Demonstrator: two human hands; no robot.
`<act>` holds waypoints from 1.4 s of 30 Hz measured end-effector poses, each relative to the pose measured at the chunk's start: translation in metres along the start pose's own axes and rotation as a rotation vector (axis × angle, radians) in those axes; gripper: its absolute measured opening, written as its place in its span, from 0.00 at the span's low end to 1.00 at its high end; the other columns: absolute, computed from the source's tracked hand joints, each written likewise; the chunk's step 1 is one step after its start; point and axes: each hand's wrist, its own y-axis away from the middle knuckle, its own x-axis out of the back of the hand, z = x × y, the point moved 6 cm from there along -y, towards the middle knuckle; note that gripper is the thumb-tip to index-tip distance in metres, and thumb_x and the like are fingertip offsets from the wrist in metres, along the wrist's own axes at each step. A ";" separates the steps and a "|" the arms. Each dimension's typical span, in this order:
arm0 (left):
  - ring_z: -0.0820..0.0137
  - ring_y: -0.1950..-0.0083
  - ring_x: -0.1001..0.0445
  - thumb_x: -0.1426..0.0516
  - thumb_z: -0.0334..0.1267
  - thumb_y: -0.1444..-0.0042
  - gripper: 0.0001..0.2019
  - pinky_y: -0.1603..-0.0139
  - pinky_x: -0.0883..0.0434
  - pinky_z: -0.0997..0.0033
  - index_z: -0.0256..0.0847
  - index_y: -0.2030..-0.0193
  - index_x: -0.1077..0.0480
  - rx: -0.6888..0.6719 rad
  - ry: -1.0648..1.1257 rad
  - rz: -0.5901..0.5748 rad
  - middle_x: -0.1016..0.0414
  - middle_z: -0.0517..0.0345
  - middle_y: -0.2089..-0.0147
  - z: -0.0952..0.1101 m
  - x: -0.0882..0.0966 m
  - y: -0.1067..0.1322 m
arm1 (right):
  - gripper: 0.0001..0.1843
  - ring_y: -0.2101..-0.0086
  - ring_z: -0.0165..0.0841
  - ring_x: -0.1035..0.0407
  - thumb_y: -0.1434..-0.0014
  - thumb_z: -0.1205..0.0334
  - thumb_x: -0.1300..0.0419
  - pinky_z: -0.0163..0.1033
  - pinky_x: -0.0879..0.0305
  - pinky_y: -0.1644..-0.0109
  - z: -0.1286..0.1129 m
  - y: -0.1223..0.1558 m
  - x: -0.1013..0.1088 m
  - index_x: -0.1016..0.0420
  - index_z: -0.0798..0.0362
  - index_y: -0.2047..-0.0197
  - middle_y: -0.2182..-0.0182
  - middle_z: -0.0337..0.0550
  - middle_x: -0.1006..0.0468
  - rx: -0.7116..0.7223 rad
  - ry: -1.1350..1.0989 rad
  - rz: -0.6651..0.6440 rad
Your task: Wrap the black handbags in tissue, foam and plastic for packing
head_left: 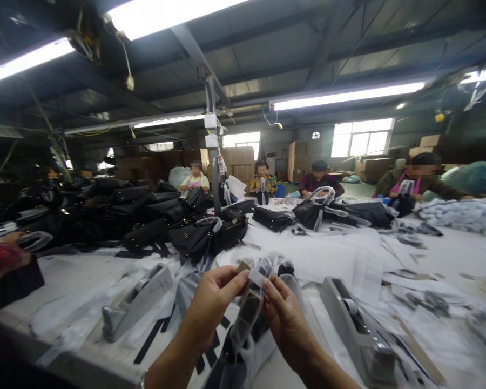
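In the middle foreground, both of my hands come together over a black bag strap with a metal buckle, wrapped in clear plastic. My left hand pinches a small brown piece between thumb and fingertips. Between the two hands spans a small white strip, its right end pinched by my right hand. Whether the strip is tape or paper I cannot tell. Below the hands, the plastic-covered strap runs down toward a dark bag part that is partly hidden by my forearms.
Grey tape dispensers stand left and right of my hands. Black bags are heaped at the back left. White sheets and plastic scraps cover the table. Several co-workers sit across it; a person's red sleeve reaches in at left.
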 end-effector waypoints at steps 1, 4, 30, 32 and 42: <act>0.62 0.60 0.21 0.37 0.53 0.46 0.20 0.54 0.26 0.67 0.36 0.59 0.20 -0.002 0.002 0.002 0.19 0.50 0.64 0.001 0.000 0.001 | 0.20 0.58 0.43 0.28 0.43 0.45 0.34 0.46 0.29 0.56 0.001 0.000 0.000 0.23 0.46 0.52 0.53 0.49 0.22 0.000 0.009 -0.002; 0.62 0.61 0.21 0.37 0.54 0.45 0.20 0.54 0.26 0.67 0.36 0.60 0.20 -0.015 0.010 0.000 0.19 0.50 0.65 0.002 0.000 0.002 | 0.19 0.58 0.43 0.27 0.43 0.44 0.35 0.46 0.28 0.58 0.002 0.000 0.000 0.23 0.45 0.53 0.54 0.49 0.22 0.002 0.025 -0.006; 0.60 0.58 0.22 0.37 0.53 0.45 0.21 0.54 0.27 0.66 0.35 0.56 0.20 -0.022 0.005 -0.019 0.19 0.49 0.62 0.001 -0.004 0.004 | 0.18 0.51 0.43 0.28 0.41 0.51 0.33 0.48 0.29 0.49 0.005 0.002 -0.001 0.23 0.46 0.49 0.48 0.48 0.23 0.000 -0.150 -0.066; 0.60 0.58 0.22 0.38 0.54 0.44 0.21 0.54 0.27 0.65 0.35 0.56 0.20 -0.026 -0.005 -0.022 0.19 0.49 0.62 0.002 -0.004 0.005 | 0.17 0.51 0.43 0.27 0.41 0.51 0.33 0.48 0.29 0.48 0.005 0.002 -0.002 0.23 0.46 0.50 0.49 0.47 0.23 -0.004 -0.160 -0.069; 0.61 0.59 0.23 0.37 0.55 0.45 0.21 0.53 0.27 0.64 0.36 0.61 0.20 -0.025 -0.023 0.002 0.21 0.50 0.64 -0.002 0.001 0.004 | 0.17 0.52 0.44 0.27 0.43 0.50 0.32 0.48 0.29 0.49 0.011 0.001 0.002 0.22 0.47 0.52 0.51 0.48 0.21 -0.044 -0.172 -0.016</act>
